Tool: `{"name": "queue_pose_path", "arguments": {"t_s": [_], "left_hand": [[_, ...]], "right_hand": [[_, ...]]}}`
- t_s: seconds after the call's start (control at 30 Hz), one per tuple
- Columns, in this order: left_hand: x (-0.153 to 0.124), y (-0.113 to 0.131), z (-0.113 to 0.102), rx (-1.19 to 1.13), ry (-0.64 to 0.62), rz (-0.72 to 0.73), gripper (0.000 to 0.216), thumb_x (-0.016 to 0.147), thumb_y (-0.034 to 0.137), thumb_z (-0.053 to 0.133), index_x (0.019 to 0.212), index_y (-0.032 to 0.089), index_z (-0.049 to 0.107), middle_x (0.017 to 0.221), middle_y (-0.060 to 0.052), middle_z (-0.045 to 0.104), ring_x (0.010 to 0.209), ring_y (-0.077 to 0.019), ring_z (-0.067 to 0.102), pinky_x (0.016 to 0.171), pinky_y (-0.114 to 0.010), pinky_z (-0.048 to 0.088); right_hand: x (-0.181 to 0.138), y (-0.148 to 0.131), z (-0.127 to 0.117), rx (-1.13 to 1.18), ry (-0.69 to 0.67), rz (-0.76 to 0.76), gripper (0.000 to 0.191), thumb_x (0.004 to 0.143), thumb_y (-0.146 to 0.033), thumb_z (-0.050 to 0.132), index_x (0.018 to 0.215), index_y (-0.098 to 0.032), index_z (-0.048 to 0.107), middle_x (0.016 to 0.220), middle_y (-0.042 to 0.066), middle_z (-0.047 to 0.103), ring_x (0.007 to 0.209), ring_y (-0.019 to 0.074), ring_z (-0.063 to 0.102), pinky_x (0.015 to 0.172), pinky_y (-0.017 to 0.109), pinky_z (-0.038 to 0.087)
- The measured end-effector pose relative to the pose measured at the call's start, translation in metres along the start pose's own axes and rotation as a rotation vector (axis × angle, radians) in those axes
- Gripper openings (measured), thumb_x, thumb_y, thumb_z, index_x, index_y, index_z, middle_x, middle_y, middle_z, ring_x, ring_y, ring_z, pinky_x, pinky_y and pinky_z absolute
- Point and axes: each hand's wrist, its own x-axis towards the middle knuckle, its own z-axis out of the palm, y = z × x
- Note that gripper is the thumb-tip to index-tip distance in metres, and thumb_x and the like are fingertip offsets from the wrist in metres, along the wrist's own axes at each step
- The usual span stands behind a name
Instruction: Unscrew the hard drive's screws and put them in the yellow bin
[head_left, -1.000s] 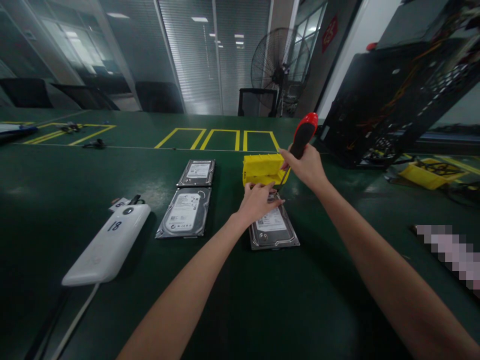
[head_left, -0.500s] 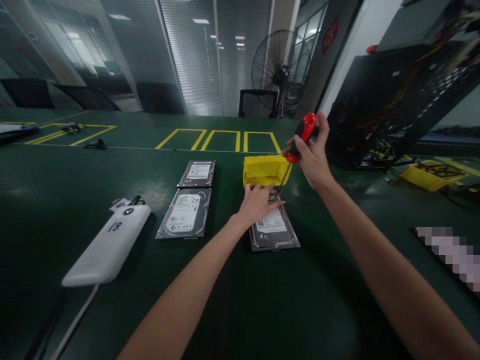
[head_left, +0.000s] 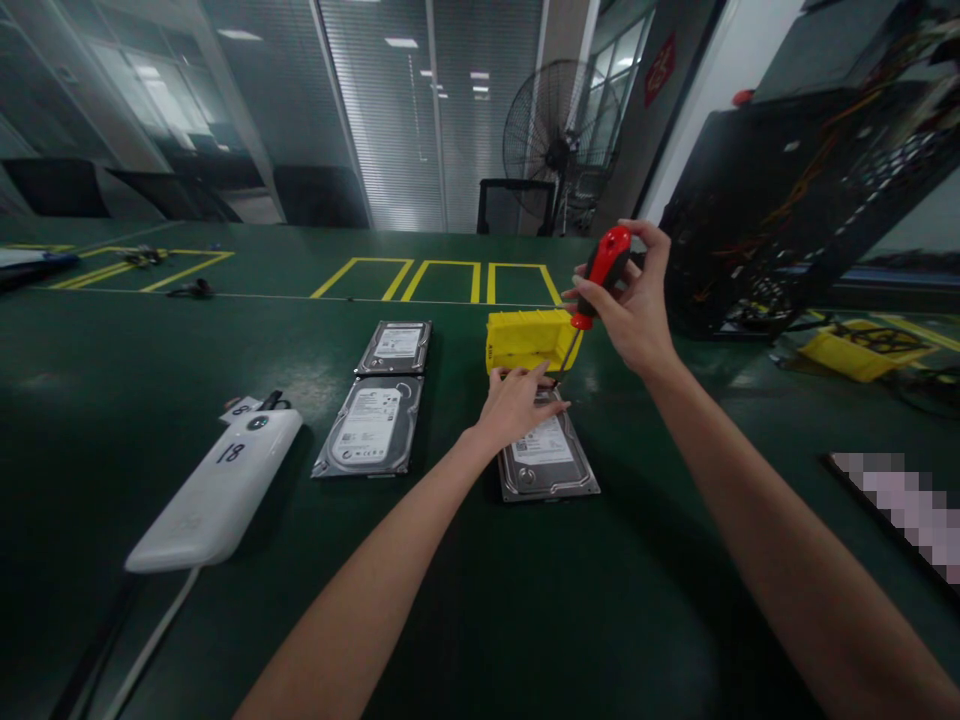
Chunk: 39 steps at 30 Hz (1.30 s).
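My right hand [head_left: 634, 300] is closed around the red and black handle of a screwdriver [head_left: 604, 268], held at a slant. Its shaft runs down to the far end of a hard drive [head_left: 551, 465] lying label up on the table, where the tip is hard to make out. Across the far part of this drive lies my left hand [head_left: 516, 402], fingers stretched out and thumb apart, beside the shaft. Right behind that hand stands a yellow plastic bin [head_left: 529, 335], its open side facing me.
Two more hard drives [head_left: 371, 425] lie end to end on the left. A white power bank [head_left: 217, 490] with cables is nearer me. At right stand a black computer case [head_left: 739, 220] and another yellow bin [head_left: 862, 355]. Yellow tape outlines [head_left: 446, 265] mark the green table.
My right hand has shifted slightly on the handle, and the screwdriver has turned a little, showing more red. My left hand and the drives have stayed put.
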Motion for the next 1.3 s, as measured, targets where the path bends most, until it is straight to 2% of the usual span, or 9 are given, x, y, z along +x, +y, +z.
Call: {"name": "queue_pose_path", "arguments": {"t_s": [0.23, 0.37, 0.53, 0.67, 0.77, 0.9, 1.03, 1.3], "left_hand": [[-0.001, 0.000, -0.001, -0.080, 0.028, -0.006, 0.044, 0.089, 0.050, 0.048, 0.122, 0.022, 0.055, 0.123, -0.006, 0.062, 0.123, -0.0262, 0.048, 0.101, -0.052, 0.028], [0.000, 0.003, -0.004, -0.089, 0.039, -0.027, 0.041, 0.088, 0.051, 0.051, 0.114, 0.020, 0.061, 0.121, -0.008, 0.063, 0.121, -0.0277, 0.049, 0.099, -0.052, 0.031], [0.001, 0.002, -0.003, -0.101, 0.037, -0.039, 0.044, 0.087, 0.050, 0.052, 0.117, 0.018, 0.058, 0.121, -0.009, 0.063, 0.121, -0.0292, 0.049, 0.099, -0.052, 0.031], [0.002, -0.001, 0.001, -0.116, 0.043, -0.032, 0.054, 0.088, 0.048, 0.052, 0.131, 0.017, 0.047, 0.119, -0.010, 0.065, 0.121, -0.0295, 0.050, 0.099, -0.053, 0.029], [0.003, -0.003, 0.002, -0.141, 0.051, -0.020, 0.054, 0.089, 0.044, 0.052, 0.135, 0.017, 0.042, 0.116, -0.007, 0.067, 0.123, -0.0277, 0.049, 0.099, -0.052, 0.030], [0.011, -0.001, -0.004, -0.113, 0.052, -0.021, 0.041, 0.092, 0.036, 0.050, 0.129, 0.017, 0.050, 0.108, -0.005, 0.071, 0.116, -0.0255, 0.055, 0.097, -0.048, 0.032], [0.022, 0.003, -0.010, -0.022, 0.042, -0.010, 0.034, 0.088, 0.031, 0.059, 0.118, 0.016, 0.060, 0.096, -0.003, 0.074, 0.106, -0.0265, 0.060, 0.092, -0.045, 0.034], [0.021, -0.002, -0.004, -0.032, 0.129, -0.016, 0.032, 0.087, 0.029, 0.060, 0.118, 0.018, 0.061, 0.096, -0.001, 0.074, 0.101, -0.0241, 0.062, 0.093, -0.042, 0.033]], "right_hand": [[0.001, 0.003, -0.002, 0.052, -0.002, -0.036, 0.060, 0.076, -0.027, 0.065, 0.122, -0.036, 0.027, 0.097, 0.000, 0.057, 0.070, 0.0118, 0.060, 0.075, 0.034, 0.054], [-0.001, 0.002, 0.001, 0.011, -0.014, -0.050, 0.065, 0.077, -0.027, 0.064, 0.129, -0.036, 0.025, 0.104, 0.003, 0.056, 0.074, 0.0118, 0.058, 0.077, 0.032, 0.054], [0.001, 0.008, 0.004, -0.088, 0.007, -0.114, 0.065, 0.077, -0.033, 0.064, 0.130, -0.038, 0.028, 0.115, 0.005, 0.053, 0.082, 0.0163, 0.059, 0.076, 0.037, 0.057], [0.008, 0.016, 0.000, -0.086, 0.006, -0.206, 0.067, 0.075, -0.041, 0.065, 0.130, -0.041, 0.026, 0.110, 0.003, 0.055, 0.077, 0.0177, 0.062, 0.069, 0.041, 0.059], [0.012, 0.014, -0.006, -0.081, 0.046, -0.203, 0.064, 0.078, -0.044, 0.062, 0.130, -0.042, 0.023, 0.104, 0.002, 0.058, 0.072, 0.0175, 0.063, 0.066, 0.041, 0.060], [0.014, 0.008, -0.018, -0.038, 0.134, -0.176, 0.062, 0.078, -0.042, 0.062, 0.127, -0.042, 0.024, 0.101, 0.001, 0.060, 0.068, 0.0156, 0.062, 0.065, 0.038, 0.059], [0.017, 0.007, -0.029, 0.000, 0.160, -0.190, 0.060, 0.079, -0.040, 0.062, 0.126, -0.041, 0.025, 0.100, 0.000, 0.061, 0.067, 0.0137, 0.063, 0.063, 0.033, 0.058], [0.024, 0.009, -0.041, 0.003, 0.163, -0.180, 0.060, 0.082, -0.036, 0.061, 0.128, -0.041, 0.023, 0.096, -0.002, 0.063, 0.066, 0.0112, 0.062, 0.061, 0.028, 0.057]]}}
